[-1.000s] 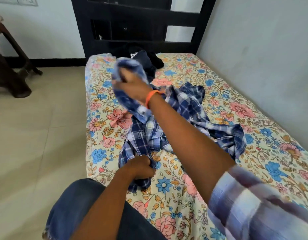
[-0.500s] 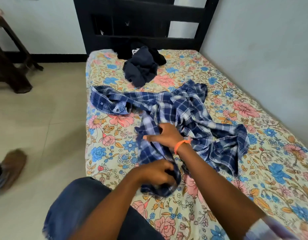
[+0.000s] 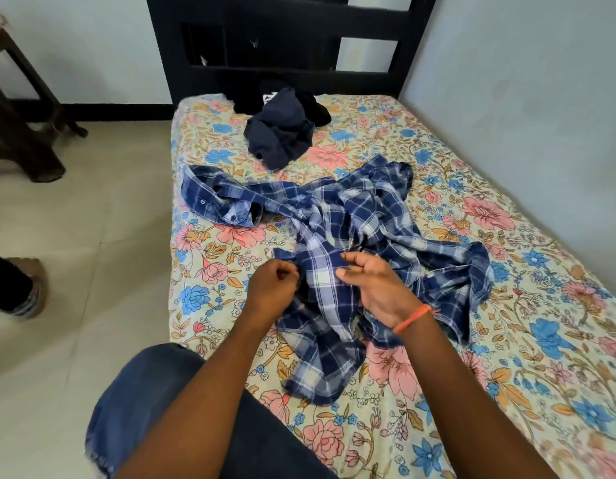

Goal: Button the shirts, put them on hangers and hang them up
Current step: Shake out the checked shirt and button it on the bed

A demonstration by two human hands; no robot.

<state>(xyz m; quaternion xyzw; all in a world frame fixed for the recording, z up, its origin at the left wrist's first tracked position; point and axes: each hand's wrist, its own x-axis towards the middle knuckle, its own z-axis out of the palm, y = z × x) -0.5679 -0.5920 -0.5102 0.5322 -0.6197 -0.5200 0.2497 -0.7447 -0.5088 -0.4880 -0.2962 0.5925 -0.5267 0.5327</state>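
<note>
Fingers (image 3: 348, 262) of both hands seemingly pinching plaid shirt (image 3: 365, 216).

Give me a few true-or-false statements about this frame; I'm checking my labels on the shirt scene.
1. The plaid shirt lies crumpled on the floral bedsheet. True.
2. Both hands, the left hand and the right hand, are on the plaid shirt. True.
3. The shirt is already on a hanger. False: no hanger is in view.
4. The dark clothes lie at the near end of the bed. False: they lie by the headboard.
5. The orange wristband is on the left wrist. False: the right.
</note>
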